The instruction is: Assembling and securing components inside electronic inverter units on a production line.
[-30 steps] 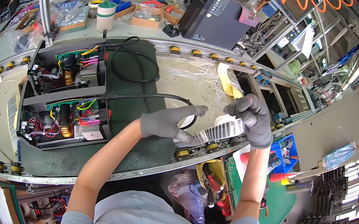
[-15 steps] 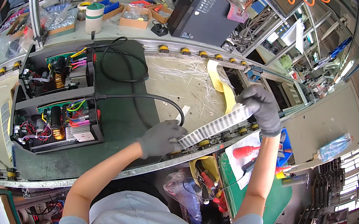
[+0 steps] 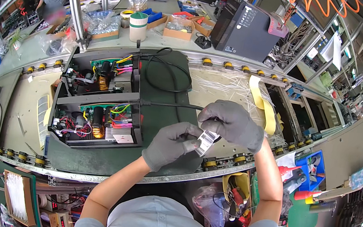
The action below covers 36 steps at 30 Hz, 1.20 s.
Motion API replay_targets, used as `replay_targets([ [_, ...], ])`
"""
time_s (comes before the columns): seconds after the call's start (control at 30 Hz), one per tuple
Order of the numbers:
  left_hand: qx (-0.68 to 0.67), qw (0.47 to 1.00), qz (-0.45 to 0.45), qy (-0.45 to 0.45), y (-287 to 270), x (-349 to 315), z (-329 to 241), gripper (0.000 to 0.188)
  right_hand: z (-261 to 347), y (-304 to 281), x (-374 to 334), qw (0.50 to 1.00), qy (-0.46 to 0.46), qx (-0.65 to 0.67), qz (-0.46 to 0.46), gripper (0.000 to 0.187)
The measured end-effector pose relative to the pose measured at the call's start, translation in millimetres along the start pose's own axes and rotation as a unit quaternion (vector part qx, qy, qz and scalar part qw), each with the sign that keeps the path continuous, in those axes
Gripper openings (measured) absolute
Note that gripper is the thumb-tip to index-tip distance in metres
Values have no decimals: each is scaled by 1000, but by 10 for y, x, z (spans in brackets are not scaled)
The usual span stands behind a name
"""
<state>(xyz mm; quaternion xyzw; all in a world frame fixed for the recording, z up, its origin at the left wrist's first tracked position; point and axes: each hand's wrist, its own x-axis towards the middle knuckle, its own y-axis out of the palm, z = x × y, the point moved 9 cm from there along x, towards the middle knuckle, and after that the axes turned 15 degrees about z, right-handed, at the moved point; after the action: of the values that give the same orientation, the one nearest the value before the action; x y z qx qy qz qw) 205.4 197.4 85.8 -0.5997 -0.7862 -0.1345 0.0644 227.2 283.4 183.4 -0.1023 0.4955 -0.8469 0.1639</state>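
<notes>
My left hand (image 3: 171,145), in a grey glove, is closed on a white label strip (image 3: 205,143) with dark printed bars. My right hand (image 3: 234,124), gloved alike, pinches the strip's upper end, its fingertips close to the left hand's. Only a short, bent piece of the strip shows; the gloves hide the rest. A black power cable (image 3: 171,104) runs from the nearer open device housing (image 3: 96,122) to behind my right fingers. That housing exposes a green circuit board, coloured wires and a copper coil. A second, similar housing (image 3: 101,74) stands just beyond it.
A dark green mat (image 3: 160,145) lies under the housings on the roller-edged line. Beyond the right hand are yellow backing paper (image 3: 260,105) and scattered white strips (image 3: 225,83). A large dark case (image 3: 246,30) stands on the back bench. Below right is a blue bin (image 3: 310,169).
The label strip, stretched long between my hands before, is now bent short. My right hand has come in beside the left. The view has turned left, shifting the scene rightward.
</notes>
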Motion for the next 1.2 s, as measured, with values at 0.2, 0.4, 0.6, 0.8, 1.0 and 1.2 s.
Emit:
replay_targets([
  [0.2,-63,997,-38,28,-72,3,23,21,-132,88,52,994,2,109,10,11],
  [0.4,-97,992,-40,-66,-67,-11,254,24,-26,-285,-298,970,19,-24,-242,12],
  [0.6,107,993,-47,6,215,-55,318,37,-334,506,-914,960,149,159,-176,31],
  [0.8,259,965,-24,22,432,-64,379,55,-965,711,-1362,798,221,357,-431,21],
  [1.0,378,924,-62,15,4,-459,-29,43,-1668,294,-2299,700,571,-217,-368,22],
  [1.2,533,745,-376,141,-478,-1378,-879,23,-2532,1039,-2028,780,602,-19,-168,45],
])
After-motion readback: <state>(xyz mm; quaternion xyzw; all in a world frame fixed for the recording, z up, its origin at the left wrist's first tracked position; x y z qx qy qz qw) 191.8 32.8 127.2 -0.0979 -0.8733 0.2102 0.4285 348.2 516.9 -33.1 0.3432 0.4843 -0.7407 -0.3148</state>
